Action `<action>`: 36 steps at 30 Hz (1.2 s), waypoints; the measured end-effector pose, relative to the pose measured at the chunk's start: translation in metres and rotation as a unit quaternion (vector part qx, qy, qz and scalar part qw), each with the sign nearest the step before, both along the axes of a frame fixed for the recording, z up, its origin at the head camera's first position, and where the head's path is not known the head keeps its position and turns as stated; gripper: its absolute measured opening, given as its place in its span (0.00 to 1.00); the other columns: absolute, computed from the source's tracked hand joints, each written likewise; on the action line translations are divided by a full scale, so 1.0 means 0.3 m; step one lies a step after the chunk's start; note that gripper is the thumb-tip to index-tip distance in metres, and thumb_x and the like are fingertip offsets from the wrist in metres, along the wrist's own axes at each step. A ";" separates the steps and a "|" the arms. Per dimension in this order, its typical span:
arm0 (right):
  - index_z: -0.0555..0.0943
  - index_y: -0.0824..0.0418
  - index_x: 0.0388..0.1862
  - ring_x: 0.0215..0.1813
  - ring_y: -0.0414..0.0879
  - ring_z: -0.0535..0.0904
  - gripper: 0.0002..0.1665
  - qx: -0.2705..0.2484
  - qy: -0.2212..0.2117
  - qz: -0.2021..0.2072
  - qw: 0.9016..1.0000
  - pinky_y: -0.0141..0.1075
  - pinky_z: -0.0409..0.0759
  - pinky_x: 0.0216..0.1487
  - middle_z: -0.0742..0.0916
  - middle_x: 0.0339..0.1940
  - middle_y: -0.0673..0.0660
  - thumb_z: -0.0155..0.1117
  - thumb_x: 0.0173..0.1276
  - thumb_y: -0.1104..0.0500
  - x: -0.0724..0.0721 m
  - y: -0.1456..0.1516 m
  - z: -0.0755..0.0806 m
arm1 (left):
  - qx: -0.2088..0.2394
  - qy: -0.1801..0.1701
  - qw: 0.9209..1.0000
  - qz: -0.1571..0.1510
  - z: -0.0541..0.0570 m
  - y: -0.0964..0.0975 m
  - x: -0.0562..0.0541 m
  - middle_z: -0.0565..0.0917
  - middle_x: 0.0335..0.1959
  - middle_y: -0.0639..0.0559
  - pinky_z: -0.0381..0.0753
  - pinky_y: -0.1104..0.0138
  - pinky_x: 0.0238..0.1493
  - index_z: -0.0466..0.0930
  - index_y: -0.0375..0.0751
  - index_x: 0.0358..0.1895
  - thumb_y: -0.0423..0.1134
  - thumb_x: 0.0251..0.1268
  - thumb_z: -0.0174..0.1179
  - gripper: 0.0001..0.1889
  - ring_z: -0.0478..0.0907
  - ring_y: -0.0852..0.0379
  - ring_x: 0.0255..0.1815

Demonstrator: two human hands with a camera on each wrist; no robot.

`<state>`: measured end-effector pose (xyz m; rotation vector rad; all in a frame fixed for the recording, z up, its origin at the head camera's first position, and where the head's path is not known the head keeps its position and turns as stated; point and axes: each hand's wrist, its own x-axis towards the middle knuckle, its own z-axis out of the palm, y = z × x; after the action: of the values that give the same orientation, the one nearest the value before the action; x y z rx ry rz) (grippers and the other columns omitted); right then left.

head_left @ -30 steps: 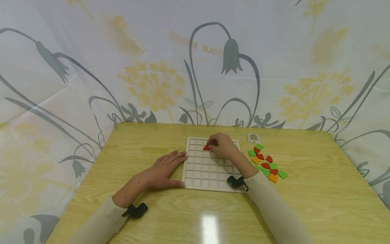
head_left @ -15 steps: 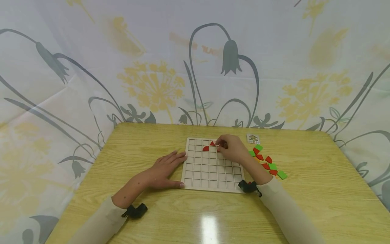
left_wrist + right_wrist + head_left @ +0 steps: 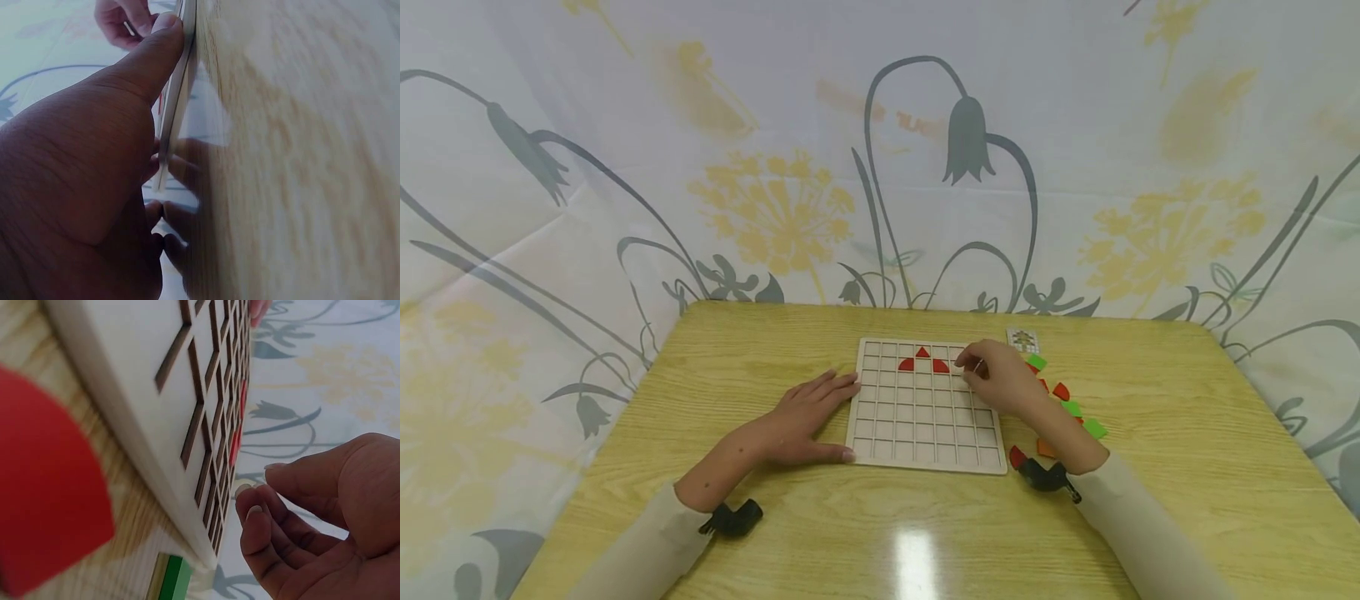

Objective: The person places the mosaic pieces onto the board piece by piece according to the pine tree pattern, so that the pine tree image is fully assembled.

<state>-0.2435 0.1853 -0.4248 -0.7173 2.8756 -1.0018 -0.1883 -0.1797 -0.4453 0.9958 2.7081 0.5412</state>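
A pale wooden grid board (image 3: 906, 425) lies on the table. In its upper rows sit a red triangle (image 3: 922, 352), a red quarter-round piece (image 3: 907, 365) to its lower left and another red quarter-round piece (image 3: 940, 366) to its lower right. My left hand (image 3: 801, 421) rests flat with spread fingers at the board's left side, its thumb (image 3: 156, 50) touching the edge in the left wrist view. Over the board's upper right hovers my right hand (image 3: 1003, 379). The right wrist view shows its fingers (image 3: 256, 531) loosely bent, thumb apart, nothing between them.
Right of the board lie several loose pieces, partly hidden by the right forearm: a green piece (image 3: 1095, 428), a red piece (image 3: 1061, 391), an orange piece (image 3: 1046, 448). A small pattern card (image 3: 1022, 340) lies behind them. Flower-printed cloth (image 3: 880, 167) hangs behind the table.
My right hand has moved right across the board, leaving the left red piece, then letting go of the right one. The triangle and both quarter-rounds now show uncovered. My left hand has stayed still.
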 end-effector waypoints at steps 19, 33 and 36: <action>0.89 0.65 0.45 0.35 0.43 0.78 0.07 0.040 0.054 -0.004 0.998 0.40 0.80 0.39 0.87 0.40 0.55 0.68 0.71 0.70 0.083 0.133 -0.011 | -0.002 0.003 1.000 0.002 -0.002 0.000 -0.003 0.48 0.89 0.51 0.51 0.36 0.80 0.50 0.48 0.88 0.67 0.69 0.65 0.53 0.40 0.41 0.89; 0.89 0.64 0.45 0.33 0.42 0.70 0.08 0.083 0.049 0.003 0.995 0.37 0.73 0.35 0.81 0.34 0.52 0.75 0.67 0.69 0.108 0.181 -0.024 | -0.001 -0.004 1.000 0.004 0.000 0.000 0.003 0.48 0.89 0.50 0.51 0.36 0.80 0.50 0.48 0.88 0.67 0.69 0.66 0.53 0.40 0.40 0.89; 0.89 0.65 0.44 0.33 0.42 0.72 0.08 0.085 0.054 0.001 0.995 0.37 0.74 0.35 0.80 0.33 0.52 0.75 0.67 0.69 0.109 0.182 -0.022 | 0.001 -0.003 1.000 0.002 -0.001 0.000 0.001 0.48 0.89 0.50 0.51 0.36 0.80 0.50 0.48 0.88 0.67 0.70 0.65 0.53 0.39 0.40 0.89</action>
<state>-0.2108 0.2398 -0.4314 -0.7834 3.0032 -0.7260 -0.1881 -0.1796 -0.4455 0.9880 2.7044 0.5485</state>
